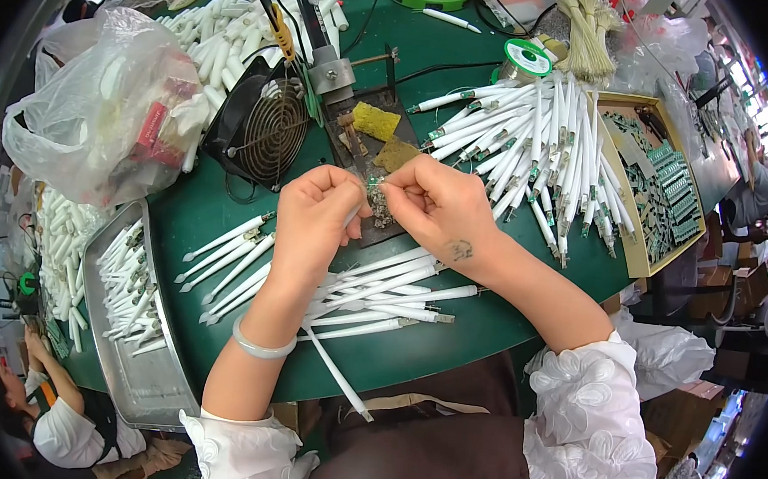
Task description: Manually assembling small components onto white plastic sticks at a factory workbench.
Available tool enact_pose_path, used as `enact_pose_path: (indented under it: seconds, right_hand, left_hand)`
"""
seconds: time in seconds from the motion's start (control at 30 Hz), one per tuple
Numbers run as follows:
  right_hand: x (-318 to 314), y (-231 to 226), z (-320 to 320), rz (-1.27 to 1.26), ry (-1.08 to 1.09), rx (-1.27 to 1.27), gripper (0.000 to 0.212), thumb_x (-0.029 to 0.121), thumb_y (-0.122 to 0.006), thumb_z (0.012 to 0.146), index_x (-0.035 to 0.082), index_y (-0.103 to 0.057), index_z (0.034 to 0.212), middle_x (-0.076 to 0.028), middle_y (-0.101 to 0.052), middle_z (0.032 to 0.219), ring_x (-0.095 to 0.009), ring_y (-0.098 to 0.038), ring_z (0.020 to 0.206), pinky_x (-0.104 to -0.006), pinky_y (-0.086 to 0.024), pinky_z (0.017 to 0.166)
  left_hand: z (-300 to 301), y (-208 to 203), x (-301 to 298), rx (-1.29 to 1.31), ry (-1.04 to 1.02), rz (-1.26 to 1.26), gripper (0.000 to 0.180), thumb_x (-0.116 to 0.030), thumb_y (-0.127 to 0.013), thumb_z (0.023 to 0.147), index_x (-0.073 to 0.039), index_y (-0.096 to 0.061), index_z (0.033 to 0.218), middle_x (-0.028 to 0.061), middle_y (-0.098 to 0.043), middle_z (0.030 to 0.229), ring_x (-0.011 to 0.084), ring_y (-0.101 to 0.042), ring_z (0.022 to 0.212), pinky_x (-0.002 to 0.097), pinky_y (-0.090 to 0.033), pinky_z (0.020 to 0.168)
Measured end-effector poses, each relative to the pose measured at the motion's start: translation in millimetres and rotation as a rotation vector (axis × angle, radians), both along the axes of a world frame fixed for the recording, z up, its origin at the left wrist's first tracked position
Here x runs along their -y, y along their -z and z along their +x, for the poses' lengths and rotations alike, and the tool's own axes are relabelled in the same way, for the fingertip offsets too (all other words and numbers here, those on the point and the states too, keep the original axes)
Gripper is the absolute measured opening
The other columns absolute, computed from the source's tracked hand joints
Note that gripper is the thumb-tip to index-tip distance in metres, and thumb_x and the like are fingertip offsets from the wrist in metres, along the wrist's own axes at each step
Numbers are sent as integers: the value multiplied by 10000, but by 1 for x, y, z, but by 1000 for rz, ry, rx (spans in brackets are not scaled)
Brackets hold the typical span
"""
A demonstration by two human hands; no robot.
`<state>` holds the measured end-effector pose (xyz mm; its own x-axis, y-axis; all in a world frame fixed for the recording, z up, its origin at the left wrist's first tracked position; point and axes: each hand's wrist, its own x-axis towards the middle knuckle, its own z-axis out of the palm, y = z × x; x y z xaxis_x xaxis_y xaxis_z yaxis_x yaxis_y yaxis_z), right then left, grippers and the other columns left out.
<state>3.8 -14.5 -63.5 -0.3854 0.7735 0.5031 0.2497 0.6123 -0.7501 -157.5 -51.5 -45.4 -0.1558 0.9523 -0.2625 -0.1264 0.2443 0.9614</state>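
My left hand (322, 213) and my right hand (435, 203) meet over the middle of the table, both closed with fingertips pinched. A small green circuit board (374, 184) shows between them, at the right fingertips. What the left fingers hold is mostly hidden. Just beyond is a soldering stand with a yellow sponge (375, 121) and a brownish sponge piece (396, 155). Below the hands, slim white tubes (380, 294) with pointed tips lie in a loose pile, partly under my left forearm. More white tubes (245, 252) lie left of that wrist.
A black fan (263, 124) and a plastic bag (104, 104) stand at left, above a metal tray (139, 374) of white parts. Right are a large pile of white tubes (542, 148), a solder spool (528, 58) and a box (636, 204) of circuit boards. A person (69, 418) sits at lower left.
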Motion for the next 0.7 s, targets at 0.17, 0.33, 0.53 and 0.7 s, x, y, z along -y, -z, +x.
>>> enact_pose_path:
  seconds: [0.17, 0.33, 0.53, 0.7]
  right_hand:
    - [1, -2, 4, -109, 7, 8, 86, 15, -671, 788, 8, -586, 783, 11, -483, 568, -36, -401, 489, -211, -337, 440]
    - [1, -3, 0, -60, -16, -2, 84, 17, -668, 792, 5, -585, 783, 16, -485, 570, -32, -400, 492, -209, -335, 441]
    - [-1, 0, 1, -61, -17, 18, 78, 28, -665, 803, 1, -591, 799, 6, -516, 588, -34, -429, 506, -205, -355, 454]
    - [-1, 1, -1, -70, -9, -4, 73, 29, -664, 810, 1, -596, 811, 1, -532, 606, -32, -440, 514, -204, -368, 461]
  left_hand:
    - [-4, 4, 3, 1, 16, -3, 66, -75, -555, 775, -19, -589, 781, 38, -601, 655, 60, -489, 486, 190, -342, 421]
    - [-4, 4, 2, -46, 30, 3, 49, -66, -525, 804, -32, -560, 808, 38, -592, 647, 68, -473, 467, 198, -343, 423]
    - [-3, 3, 0, -1, 0, -16, 64, -80, -552, 781, -25, -585, 785, 28, -600, 655, 58, -483, 491, 190, -335, 425]
    - [-3, 3, -1, 17, -11, -15, 62, -80, -551, 782, -27, -581, 778, 25, -597, 651, 59, -482, 489, 192, -336, 424]
